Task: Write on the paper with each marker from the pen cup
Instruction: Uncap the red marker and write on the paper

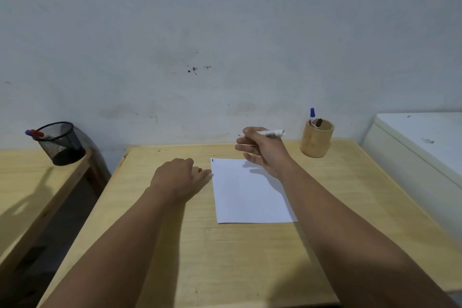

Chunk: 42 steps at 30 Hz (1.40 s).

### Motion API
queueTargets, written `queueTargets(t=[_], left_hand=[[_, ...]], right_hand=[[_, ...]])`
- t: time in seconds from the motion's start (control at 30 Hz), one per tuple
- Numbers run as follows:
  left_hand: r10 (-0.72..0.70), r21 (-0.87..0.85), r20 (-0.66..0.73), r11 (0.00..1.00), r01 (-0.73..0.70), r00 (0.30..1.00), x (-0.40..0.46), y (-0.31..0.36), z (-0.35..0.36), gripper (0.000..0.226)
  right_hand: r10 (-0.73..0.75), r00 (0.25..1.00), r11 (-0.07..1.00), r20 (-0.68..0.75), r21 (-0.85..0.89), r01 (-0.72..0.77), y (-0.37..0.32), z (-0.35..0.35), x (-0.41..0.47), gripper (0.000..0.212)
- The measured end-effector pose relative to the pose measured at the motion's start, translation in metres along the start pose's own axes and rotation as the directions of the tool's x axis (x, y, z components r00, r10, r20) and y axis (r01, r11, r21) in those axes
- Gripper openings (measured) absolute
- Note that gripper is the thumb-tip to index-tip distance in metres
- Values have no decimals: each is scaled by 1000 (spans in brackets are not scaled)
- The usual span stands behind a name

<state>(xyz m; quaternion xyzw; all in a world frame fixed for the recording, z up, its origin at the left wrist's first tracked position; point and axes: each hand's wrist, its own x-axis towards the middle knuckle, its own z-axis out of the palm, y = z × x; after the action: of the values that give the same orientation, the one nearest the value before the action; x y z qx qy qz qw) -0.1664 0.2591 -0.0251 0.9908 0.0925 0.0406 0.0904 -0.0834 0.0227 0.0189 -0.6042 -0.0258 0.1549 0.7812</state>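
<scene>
A white sheet of paper (250,195) lies on the wooden desk (200,245), with a small blue mark at its top left corner. My right hand (262,150) hovers above the paper's far edge, gripping a white marker (271,133) that lies roughly level, its uncapped tip pointing left. My left hand (180,177) rests on the desk beside the paper's left edge, fingers curled around a small red piece, apparently the cap. A wooden pen cup (317,141) stands at the back right with a blue-capped marker (312,115) and a dark one inside.
A black mesh cup (61,144) holding markers with blue and red on them stands on a second wooden table (30,195) to the left, across a gap. A white cabinet (420,147) borders the desk on the right. A wall rises right behind the desk.
</scene>
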Motion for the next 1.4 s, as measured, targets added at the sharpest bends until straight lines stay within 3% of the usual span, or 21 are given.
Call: queueTargets(t=[0.13,0.2,0.37,0.57,0.83,0.97,1.4], left_hand=[[-23,-160,-282,987,-24,959,-24,-8,6,51],[-10,-183,-328,982,-54,945,-40,-4,10,56],[3,-185,-127,982,-27,992,-68,13,17,104],[39,-144,-43,989,-45,998,-70,7,26,126],[61,-68,75,996,-56,995,-69,7,28,143],[48,-43,90,998,-44,995,-70,8,26,145],[52,-20,85,999,-51,995,-67,8,30,145]], right_hand=[[26,999,993,-48,-113,-31,12,13,7,22],[-4,995,984,-95,-177,-13,17,20,11,24],[-58,992,960,-114,-280,24,35,36,20,17],[-37,993,958,-112,-287,3,55,49,26,10],[-29,998,958,-63,-286,10,69,43,26,9],[-94,987,944,-130,-327,47,67,51,38,38],[-162,977,911,-137,-400,95,93,49,53,27]])
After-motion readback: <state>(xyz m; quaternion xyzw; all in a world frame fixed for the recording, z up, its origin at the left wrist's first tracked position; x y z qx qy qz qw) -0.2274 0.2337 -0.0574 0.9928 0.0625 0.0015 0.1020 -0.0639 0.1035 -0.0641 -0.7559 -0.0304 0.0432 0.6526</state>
